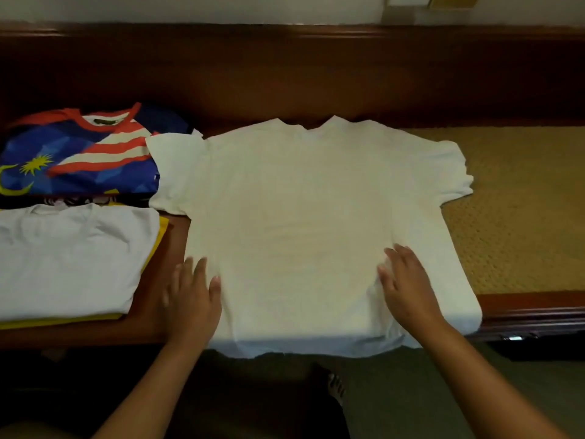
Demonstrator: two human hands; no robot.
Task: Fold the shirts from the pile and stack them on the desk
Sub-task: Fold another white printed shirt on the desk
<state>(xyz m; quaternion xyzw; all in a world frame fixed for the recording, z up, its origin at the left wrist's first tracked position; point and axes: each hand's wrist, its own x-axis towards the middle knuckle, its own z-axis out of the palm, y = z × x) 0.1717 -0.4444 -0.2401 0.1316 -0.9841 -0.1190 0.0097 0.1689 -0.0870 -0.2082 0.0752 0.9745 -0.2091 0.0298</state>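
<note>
A white T-shirt [304,217] lies spread flat on the wooden desk [152,296], collar at the far side, hem hanging over the front edge. My left hand [193,296] rests flat with straight fingers on the shirt's lower left edge. My right hand [408,283] presses flat on the lower right part of the shirt, fingers straight. At the near left sits a folded white shirt [69,261] on top of a yellow one [155,245]. Behind it lies a blue shirt with red and white stripes and a yellow star [79,156].
A woven tan mat [519,210] covers the desk's right part, partly under the shirt. A dark wooden backboard [285,74] runs along the far side. Below the desk edge are a green floor and a bare foot [335,388].
</note>
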